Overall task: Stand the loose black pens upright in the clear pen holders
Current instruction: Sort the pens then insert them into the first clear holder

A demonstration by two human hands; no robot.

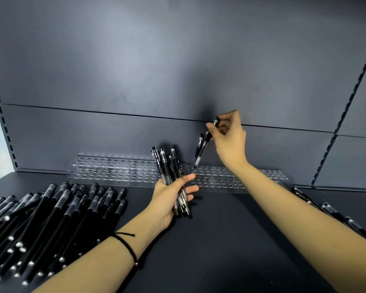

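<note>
As the right hand [228, 136] reaches over the holders, it pinches one pen [209, 136] near the cap between thumb and fingertips. The barrel slants down toward the left end of the right holder [220, 179]. Gripped that high, the tip is free to be steered into a hole, I'd guess. A second pen [200, 144] rises just beside it, and I cannot tell whether it is seated in a hole or also hangs from the fingers. The left hand [169, 195] curls round a bundle [167, 163] of pens, caps up and close to the holders, likely as a ready supply so the other hand has little way to reach. The left holder [114, 169] sits at the back of the shelf [220, 240], end to end with the right one. Both are clear and stepped, with rows of round holes, and nearly all the holes look unfilled, so the job seems barely begun. The pens are slim and black-capped with a clip, and part of the barrel looks clear. A big pile [51, 218] lies loose on the shelf to the left, and a few more pens [325, 210] lie beside the right forearm.
</note>
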